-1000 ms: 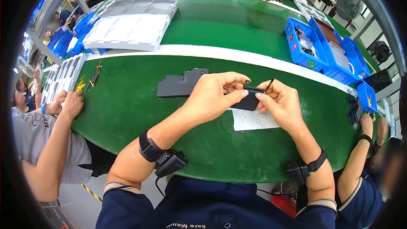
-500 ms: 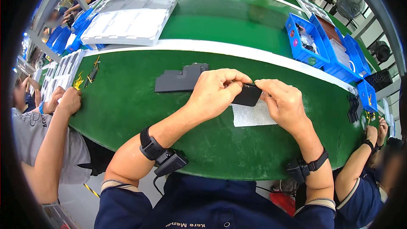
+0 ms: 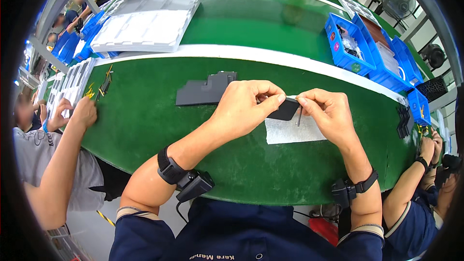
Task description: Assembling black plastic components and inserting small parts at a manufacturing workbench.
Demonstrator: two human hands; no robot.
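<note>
Compared with half a second ago, a slim dark strip (image 3: 299,117) now hangs below the right hand (image 3: 329,111), pinched in its closed grip, so it appears handled separately from the black panel (image 3: 285,110). The left hand (image 3: 247,100) pinches that panel right of centre, above a white sheet (image 3: 290,135). Green desk (image 3: 256,169) lies open at lower centre, ending in a curved edge; dark flat pieces (image 3: 203,92) crowd the left hand.

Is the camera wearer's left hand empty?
No, the left hand grips a flat black piece, with the right hand at its other end.
</note>
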